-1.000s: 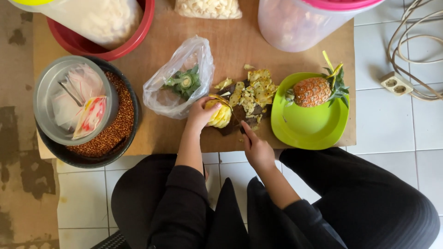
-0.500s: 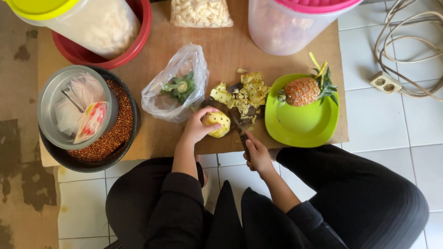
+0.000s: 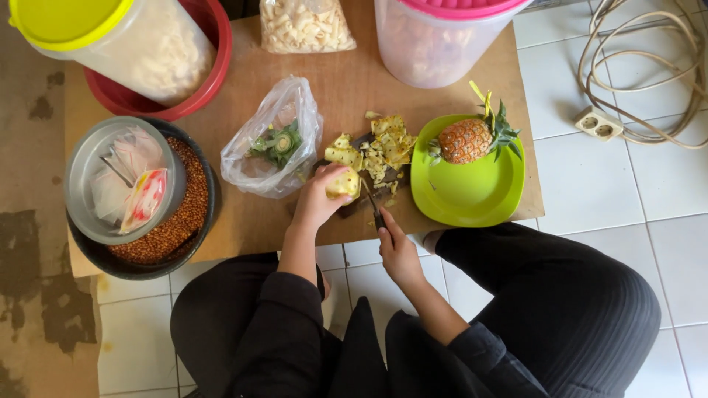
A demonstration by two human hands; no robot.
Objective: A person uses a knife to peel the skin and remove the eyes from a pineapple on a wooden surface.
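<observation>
While I watched from above, my left hand (image 3: pixel 318 200) was clenched around a peeled piece of pineapple (image 3: pixel 344 183), holding it near the front edge of the brown cardboard sheet (image 3: pixel 346 88), and my right hand (image 3: pixel 398 249) gripped a knife (image 3: pixel 372 206) whose blade touched the fruit. Yellow peelings (image 3: pixel 383 146) lay piled just behind it, at the left rim of a green plate (image 3: pixel 472 195) that carried a small whole pineapple (image 3: pixel 466 140). Left of my hand sat a clear plastic bag (image 3: pixel 274 144) with a green crown inside. At the left edge stood a dark bowl of brown grains (image 3: pixel 177 228) with a metal bowl (image 3: pixel 122 180) set in it.
</observation>
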